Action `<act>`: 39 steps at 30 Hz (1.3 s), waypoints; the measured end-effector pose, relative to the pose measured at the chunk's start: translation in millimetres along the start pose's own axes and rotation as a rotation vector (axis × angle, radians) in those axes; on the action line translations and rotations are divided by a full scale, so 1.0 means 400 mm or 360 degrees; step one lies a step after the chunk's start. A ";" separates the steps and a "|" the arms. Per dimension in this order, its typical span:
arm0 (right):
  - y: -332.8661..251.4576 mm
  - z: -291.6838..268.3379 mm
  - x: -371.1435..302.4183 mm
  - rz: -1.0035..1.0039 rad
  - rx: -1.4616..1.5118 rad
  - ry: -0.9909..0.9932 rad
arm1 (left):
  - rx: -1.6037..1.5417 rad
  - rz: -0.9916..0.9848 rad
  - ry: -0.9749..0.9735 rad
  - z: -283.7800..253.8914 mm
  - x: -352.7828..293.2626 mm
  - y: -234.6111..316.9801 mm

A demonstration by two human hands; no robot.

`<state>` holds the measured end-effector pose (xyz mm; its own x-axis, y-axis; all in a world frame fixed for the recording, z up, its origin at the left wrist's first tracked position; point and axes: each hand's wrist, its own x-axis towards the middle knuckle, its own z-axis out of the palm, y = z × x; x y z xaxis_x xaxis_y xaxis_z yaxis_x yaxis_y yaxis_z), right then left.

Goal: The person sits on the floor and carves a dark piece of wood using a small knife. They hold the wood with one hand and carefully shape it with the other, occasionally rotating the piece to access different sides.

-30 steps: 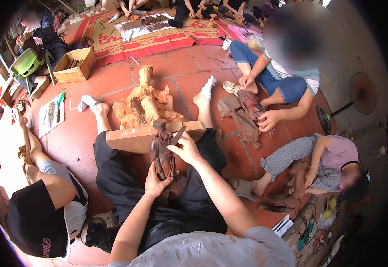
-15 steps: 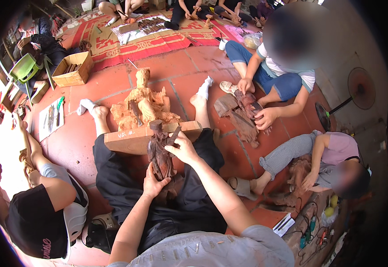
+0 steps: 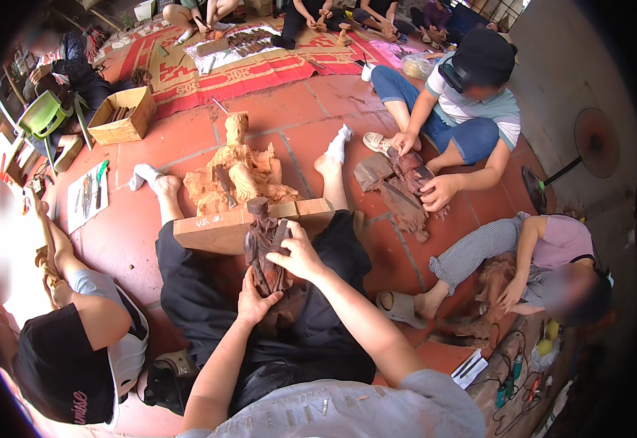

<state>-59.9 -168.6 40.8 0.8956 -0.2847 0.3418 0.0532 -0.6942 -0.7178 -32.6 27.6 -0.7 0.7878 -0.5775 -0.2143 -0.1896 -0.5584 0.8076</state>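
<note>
Now sanding a small dark wooden figure (image 3: 266, 252) on my lap.

My left hand (image 3: 256, 301) grips the figure's base from below, fingers curled tight around it; my right hand (image 3: 300, 255) clenches what looks like a sanding strip against its upper side. Just beyond my fingertips stands the larger pale carving (image 3: 239, 175) on its wooden block (image 3: 220, 232). I judge smoothing is midway; next needs turning the figure.

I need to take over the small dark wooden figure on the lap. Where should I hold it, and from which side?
Probably low on the dark wooden figure, from the near side: it stands roughly upright, head away. The left hand already cups its base, while the right hand rests against its upper right side, so the lower body gives the steadier grip.
</note>
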 end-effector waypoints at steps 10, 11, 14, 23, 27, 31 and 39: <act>-0.004 -0.035 0.035 -0.0043 0.0029 0.0039 | -0.0031 0.0007 0.0001 0.001 0.004 0.003; -0.014 -0.023 0.021 0.0035 0.0054 -0.0070 | -0.0026 -0.0010 -0.0006 -0.006 0.001 0.002; -0.044 -0.016 0.001 -0.0108 -0.0130 -0.0133 | 0.0001 -0.0026 0.0013 -0.005 -0.002 -0.013; -0.022 -0.019 0.022 -0.0028 0.0027 -0.0050 | -0.0008 -0.0026 -0.0012 -0.003 -0.005 -0.003; -0.036 -0.019 0.004 -0.0070 -0.0009 -0.0168 | 0.0010 -0.0082 -0.0031 -0.007 -0.006 -0.001; -0.004 -0.023 0.034 0.0070 0.0155 -0.0068 | 0.0025 -0.0080 -0.0029 -0.004 -0.005 -0.005; -0.032 -0.014 -0.013 -0.0080 0.0093 -0.0167 | 0.0047 -0.0080 -0.0035 0.001 -0.003 -0.011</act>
<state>-67.7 -161.9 51.6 0.9324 -0.1777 0.3148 0.1219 -0.6653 -0.7365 -32.8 30.5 -4.1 0.7837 -0.5611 -0.2663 -0.1679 -0.6042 0.7789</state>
